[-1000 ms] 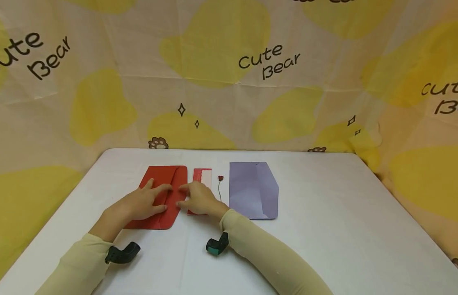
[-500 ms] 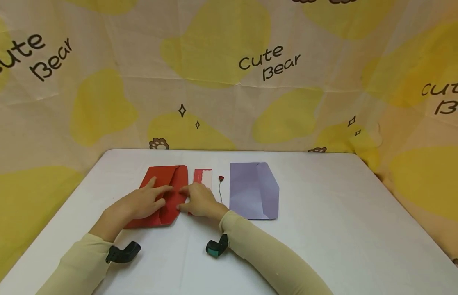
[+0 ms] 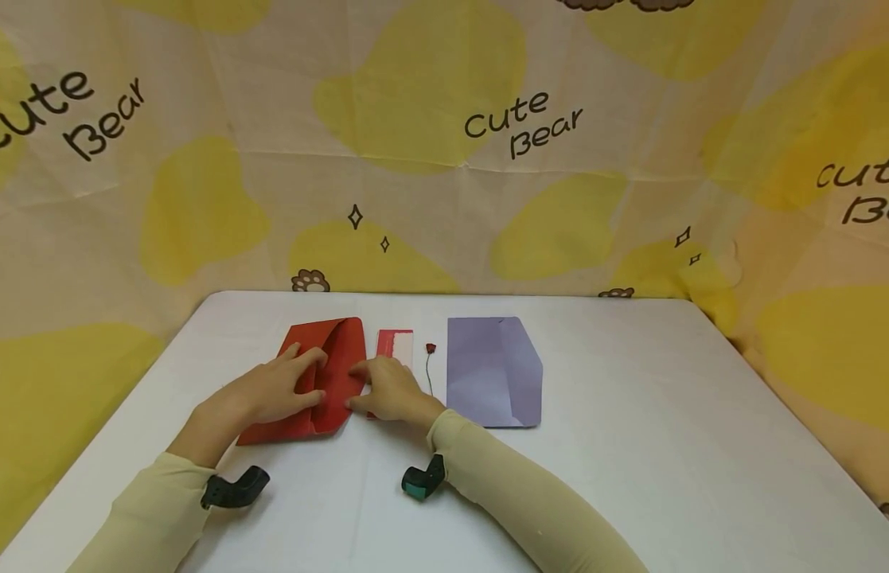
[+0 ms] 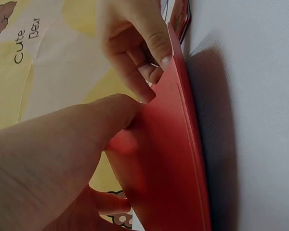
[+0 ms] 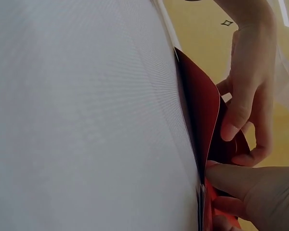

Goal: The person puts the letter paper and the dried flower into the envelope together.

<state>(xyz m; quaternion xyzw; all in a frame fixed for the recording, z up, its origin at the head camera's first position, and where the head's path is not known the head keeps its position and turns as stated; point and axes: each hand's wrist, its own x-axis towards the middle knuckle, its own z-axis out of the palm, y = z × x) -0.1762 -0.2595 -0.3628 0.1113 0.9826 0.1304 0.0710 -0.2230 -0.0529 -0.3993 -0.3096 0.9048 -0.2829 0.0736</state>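
A red envelope (image 3: pixel 341 374) lies at the left of the table, its pocket mouth bulging up and its flap to the right. My left hand (image 3: pixel 270 390) is over the pocket, bent thumb and index finger at the raised edge of the mouth. Holding the flap's right edge, thumb below and index finger above, is my right hand (image 3: pixel 390 390). In the left wrist view, the side of the red envelope (image 4: pixel 164 159) rises from the tabletop with a shadow beneath it. The right wrist view shows the envelope's dark gap (image 5: pixel 192 91) and the left hand (image 5: pixel 253 82) above.
Beside the right hand lies a pink and white card (image 3: pixel 403 346), partly hidden by that hand. A small dried red flower (image 3: pixel 430 348) with a thin stem is right of it. Farther right is a lilac envelope (image 3: pixel 480 370). A printed cloth (image 3: pixel 415 119) hangs behind the white table (image 3: pixel 630 446).
The red envelope's pocket mouth has lifted and gapes wider. My left fingertips have moved slightly and bent at the mouth. The right hand stays at the flap; card, flower and lilac envelope have not moved.
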